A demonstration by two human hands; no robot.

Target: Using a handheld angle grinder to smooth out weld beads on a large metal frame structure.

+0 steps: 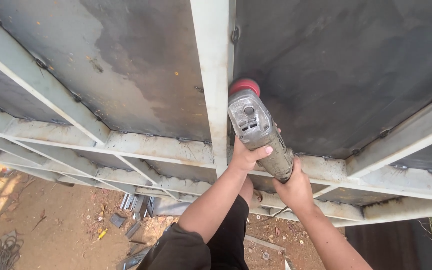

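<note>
Both hands — left hand (247,156) and right hand (293,189) — clench the worn grey angle grinder (258,132), its red disc (244,86) grinding the dark steel gate panel (336,75) beside the pale upright frame bar (215,75) — steady pressure seems needed.

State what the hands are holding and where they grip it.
Both hands hold one angle grinder: the left hand wraps its body midway, the right hand grips the rear end.

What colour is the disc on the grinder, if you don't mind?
Red, seen best in the head view: the disc on the grinder.
</note>
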